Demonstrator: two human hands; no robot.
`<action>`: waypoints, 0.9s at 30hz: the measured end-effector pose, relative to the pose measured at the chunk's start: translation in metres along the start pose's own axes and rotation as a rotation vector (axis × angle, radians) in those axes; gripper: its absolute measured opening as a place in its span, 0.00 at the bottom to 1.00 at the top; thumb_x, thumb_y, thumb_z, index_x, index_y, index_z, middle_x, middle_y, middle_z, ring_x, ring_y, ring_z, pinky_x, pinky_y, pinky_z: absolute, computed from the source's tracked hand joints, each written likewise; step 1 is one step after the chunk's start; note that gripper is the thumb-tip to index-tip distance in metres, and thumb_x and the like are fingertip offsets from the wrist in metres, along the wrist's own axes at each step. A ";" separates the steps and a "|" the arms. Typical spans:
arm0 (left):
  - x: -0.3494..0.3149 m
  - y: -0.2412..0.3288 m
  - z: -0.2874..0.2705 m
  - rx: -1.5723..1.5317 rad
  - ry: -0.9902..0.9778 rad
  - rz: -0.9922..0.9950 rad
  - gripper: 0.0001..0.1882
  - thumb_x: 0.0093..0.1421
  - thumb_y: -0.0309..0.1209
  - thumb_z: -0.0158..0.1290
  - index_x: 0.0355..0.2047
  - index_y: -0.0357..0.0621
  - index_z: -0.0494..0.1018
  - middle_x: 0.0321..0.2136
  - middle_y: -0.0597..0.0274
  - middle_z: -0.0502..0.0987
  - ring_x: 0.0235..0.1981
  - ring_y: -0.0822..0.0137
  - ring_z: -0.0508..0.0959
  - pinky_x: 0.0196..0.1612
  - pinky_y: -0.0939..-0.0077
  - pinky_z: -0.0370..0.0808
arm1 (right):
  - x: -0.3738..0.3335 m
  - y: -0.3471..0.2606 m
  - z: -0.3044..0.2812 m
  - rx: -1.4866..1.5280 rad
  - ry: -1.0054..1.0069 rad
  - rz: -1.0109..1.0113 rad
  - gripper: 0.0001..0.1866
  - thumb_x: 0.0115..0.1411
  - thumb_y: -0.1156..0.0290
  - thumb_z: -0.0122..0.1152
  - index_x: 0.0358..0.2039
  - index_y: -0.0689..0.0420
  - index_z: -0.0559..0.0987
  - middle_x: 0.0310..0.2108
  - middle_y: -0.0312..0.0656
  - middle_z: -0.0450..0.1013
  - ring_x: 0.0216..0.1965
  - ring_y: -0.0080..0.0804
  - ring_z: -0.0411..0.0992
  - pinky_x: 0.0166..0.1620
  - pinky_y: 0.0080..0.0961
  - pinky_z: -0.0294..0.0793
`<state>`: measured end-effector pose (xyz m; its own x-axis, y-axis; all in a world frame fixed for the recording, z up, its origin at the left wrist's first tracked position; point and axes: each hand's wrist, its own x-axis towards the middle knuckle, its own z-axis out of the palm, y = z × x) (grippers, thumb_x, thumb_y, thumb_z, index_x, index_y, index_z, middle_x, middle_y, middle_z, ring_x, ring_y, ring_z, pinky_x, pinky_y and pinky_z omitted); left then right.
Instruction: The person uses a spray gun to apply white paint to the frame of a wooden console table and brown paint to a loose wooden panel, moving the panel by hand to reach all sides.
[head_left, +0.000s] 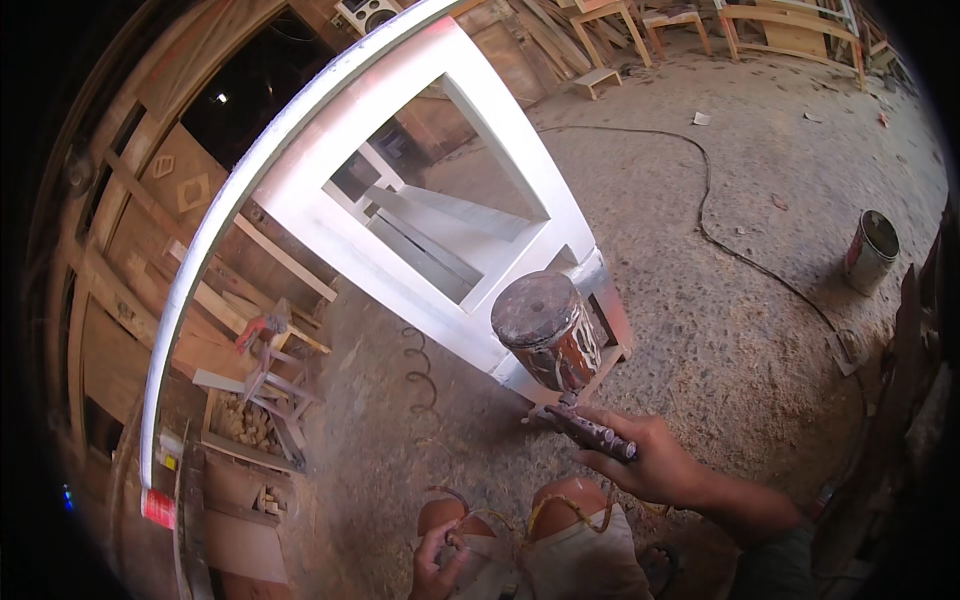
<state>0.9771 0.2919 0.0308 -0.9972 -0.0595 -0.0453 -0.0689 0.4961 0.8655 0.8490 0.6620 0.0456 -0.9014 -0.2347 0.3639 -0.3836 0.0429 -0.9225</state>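
Note:
My right hand [650, 460] is wrapped round the handle of a paint spray gun [595, 434], whose round cup [550, 340] is streaked with dripped paint. The gun is at the lower corner of a white-painted wooden furniture piece [400, 285], which has a large opening in its side panel and a long curved edge [232, 190]. Some of its lower corner still shows reddish wood. Down by my knees, my left hand [440, 560] has its fingers closed on a thin yellowish air hose [580, 503] that loops across my lap.
An open paint can [872, 252] stands on the gritty floor at right, near a dark cable [706, 190]. At left are a small stool-like frame [275, 385] and a box of wood offcuts [245, 430]. Unfinished wooden frames [795, 30] stand at the far right.

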 end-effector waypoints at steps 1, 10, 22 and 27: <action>0.000 -0.001 -0.001 0.003 0.000 -0.018 0.28 0.66 0.37 0.62 0.62 0.34 0.71 0.49 0.61 0.77 0.48 0.69 0.75 0.55 0.70 0.73 | 0.000 -0.001 0.002 0.004 0.002 0.016 0.30 0.63 0.71 0.72 0.64 0.58 0.74 0.47 0.53 0.81 0.45 0.36 0.83 0.46 0.30 0.81; -0.006 0.001 -0.005 -0.046 -0.003 -0.037 0.27 0.68 0.38 0.60 0.62 0.35 0.71 0.44 0.62 0.78 0.45 0.70 0.76 0.52 0.71 0.75 | -0.002 -0.003 -0.004 -0.170 0.210 0.036 0.30 0.63 0.70 0.71 0.64 0.57 0.74 0.46 0.56 0.80 0.43 0.44 0.83 0.44 0.34 0.81; -0.009 -0.008 -0.014 -0.104 -0.038 -0.044 0.28 0.66 0.38 0.62 0.61 0.35 0.72 0.53 0.55 0.78 0.54 0.64 0.77 0.59 0.66 0.73 | 0.002 -0.034 0.013 -0.157 0.127 0.027 0.28 0.63 0.71 0.72 0.63 0.61 0.75 0.46 0.57 0.80 0.45 0.40 0.84 0.42 0.32 0.81; -0.012 -0.013 -0.016 -0.236 -0.039 -0.026 0.30 0.64 0.35 0.64 0.62 0.35 0.70 0.54 0.56 0.78 0.55 0.65 0.76 0.59 0.67 0.73 | 0.015 -0.069 0.006 -0.210 0.145 -0.078 0.29 0.62 0.75 0.72 0.63 0.60 0.74 0.46 0.56 0.81 0.45 0.41 0.84 0.44 0.31 0.81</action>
<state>0.9905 0.2726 0.0282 -0.9959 -0.0333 -0.0842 -0.0902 0.2780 0.9563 0.8628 0.6497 0.1142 -0.8810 -0.1038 0.4617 -0.4728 0.2339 -0.8496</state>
